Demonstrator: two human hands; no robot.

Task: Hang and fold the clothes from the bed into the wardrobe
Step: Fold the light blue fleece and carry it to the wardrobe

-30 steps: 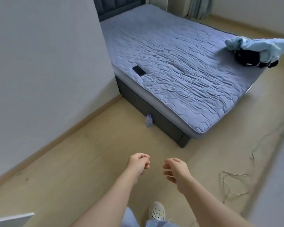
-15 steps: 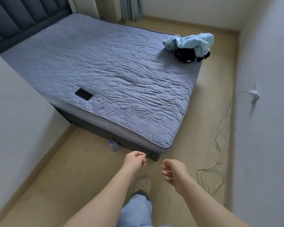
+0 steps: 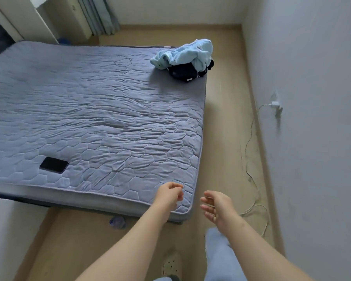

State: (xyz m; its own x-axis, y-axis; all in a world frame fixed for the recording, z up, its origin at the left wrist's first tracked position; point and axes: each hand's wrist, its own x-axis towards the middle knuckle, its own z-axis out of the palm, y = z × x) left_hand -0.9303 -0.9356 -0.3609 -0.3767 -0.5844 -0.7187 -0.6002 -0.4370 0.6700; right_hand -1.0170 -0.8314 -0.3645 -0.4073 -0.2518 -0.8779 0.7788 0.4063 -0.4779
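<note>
Both hands reach forward, side by side, apart. The left hand (image 3: pixel 169 194) curls its fingers loosely, holding nothing; the right hand (image 3: pixel 217 206) is relaxed, fingers slightly bent, palm turned inward.

bed (image 3: pixel 101 118): wrinkled grey-blue quilted cover, near corner right under the left hand (image 3: pixel 169 194). black phone (image 3: pixel 54 164) flat on the cover, well left of both hands, near the front edge. clothes pile on the far corner, ahead of the hands and well apart: light blue garment (image 3: pixel 190 53) over a black garment (image 3: pixel 182 73). floor (image 3: pixel 227 118): pale wood. bottle (image 3: pixel 118 222) by the bed base, below-left of the left hand. thin cable (image 3: pixel 249 151) along the wall, right of the right hand (image 3: pixel 217 205).
</note>
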